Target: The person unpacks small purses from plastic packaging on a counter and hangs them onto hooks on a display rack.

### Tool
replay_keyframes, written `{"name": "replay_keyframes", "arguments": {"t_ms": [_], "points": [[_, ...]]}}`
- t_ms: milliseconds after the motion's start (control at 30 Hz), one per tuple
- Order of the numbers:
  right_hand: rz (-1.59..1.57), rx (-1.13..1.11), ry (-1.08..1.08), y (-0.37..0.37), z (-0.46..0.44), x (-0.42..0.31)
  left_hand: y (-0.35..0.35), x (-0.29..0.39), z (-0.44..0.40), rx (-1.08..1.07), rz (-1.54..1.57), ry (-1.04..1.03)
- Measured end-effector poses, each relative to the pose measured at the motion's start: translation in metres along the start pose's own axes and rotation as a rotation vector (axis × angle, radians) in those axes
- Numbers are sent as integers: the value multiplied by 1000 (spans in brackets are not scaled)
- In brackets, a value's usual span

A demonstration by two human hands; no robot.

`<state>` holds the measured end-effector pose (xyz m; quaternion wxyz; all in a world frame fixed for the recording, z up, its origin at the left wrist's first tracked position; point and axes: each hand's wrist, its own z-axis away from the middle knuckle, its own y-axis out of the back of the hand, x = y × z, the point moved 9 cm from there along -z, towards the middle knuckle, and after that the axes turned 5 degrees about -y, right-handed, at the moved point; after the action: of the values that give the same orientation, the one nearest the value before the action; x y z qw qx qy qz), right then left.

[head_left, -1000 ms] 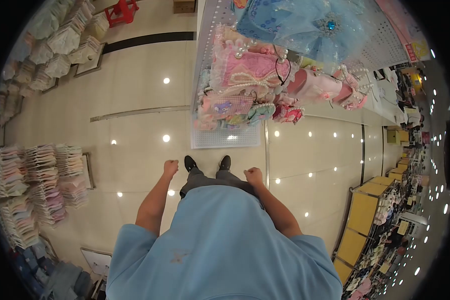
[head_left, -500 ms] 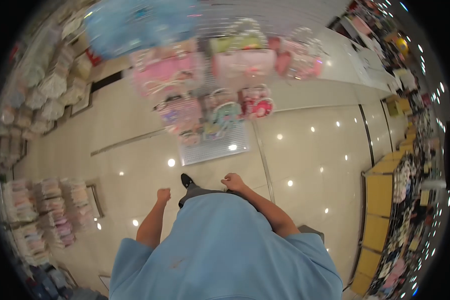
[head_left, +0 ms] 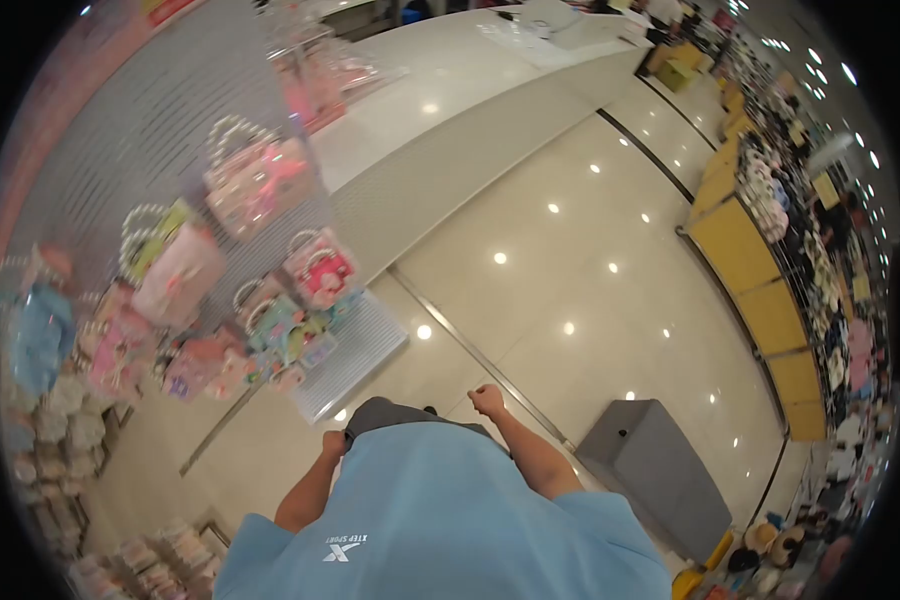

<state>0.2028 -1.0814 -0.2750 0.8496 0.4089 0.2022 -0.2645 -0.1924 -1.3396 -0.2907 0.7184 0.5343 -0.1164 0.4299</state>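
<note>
My left hand (head_left: 335, 443) hangs low beside my grey trouser leg, its fingers curled in; nothing shows in it. Out in front of my right side, my right hand (head_left: 487, 400) makes a loose fist over the floor, with no object visible in it. Neither hand touches the goods. Nearest to them is a display rack (head_left: 355, 350) ahead on the left, hung with small bags. Among these are a pale pink bag with a pearl handle (head_left: 260, 185), a red and pink bag (head_left: 325, 272) and a blue bag (head_left: 42, 335).
A long white counter (head_left: 470, 130) runs behind the rack. To my right stands a grey box-like block (head_left: 655, 470). Yellow-panelled shelving (head_left: 745, 265) loaded with goods lines the far right. Packaged goods (head_left: 160, 565) sit at lower left. Shiny tiles (head_left: 540, 290) cover the floor.
My view has turned right, so the rack has swung to the left and the counter shows more. The grey block has come into fuller view. My hands have swung as I move.
</note>
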Motion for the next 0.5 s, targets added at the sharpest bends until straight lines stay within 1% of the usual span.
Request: {"name": "replay_keyframes", "arguments": {"t_ms": [33,67,100,167,233,267,300,333,367,400,433,467,500], "points": [[-63,5,-70,6,2,18,1,19,-24,-19,-13,-20],[-127,3,-143,9,3,33,-1,25,-44,-53,82,84],[-147,7,-165,13,6,40,-4,30,-59,-89,172,198],[-220,-44,-337,16,16,61,8,81,-84,-58,319,325],[-231,-61,-387,18,12,75,0,110,-128,-103,224,291],[-220,-40,-354,24,7,76,-9,119,-153,-113,222,290],[-207,-18,-320,31,0,78,-23,126,-184,-96,202,233],[-227,30,-320,38,-11,82,-24,145,-208,-80,183,179],[-227,30,-329,46,-24,87,-28,163,-231,-74,134,151],[-230,57,-359,60,-35,88,-27,199,-254,-67,85,123],[-232,82,-390,76,-43,86,-28,240,-280,-53,74,42],[-230,76,-400,93,-52,78,-16,307,-299,-25,76,-181],[-148,50,-416,111,-61,69,16,395,-300,-29,336,-309]]}}
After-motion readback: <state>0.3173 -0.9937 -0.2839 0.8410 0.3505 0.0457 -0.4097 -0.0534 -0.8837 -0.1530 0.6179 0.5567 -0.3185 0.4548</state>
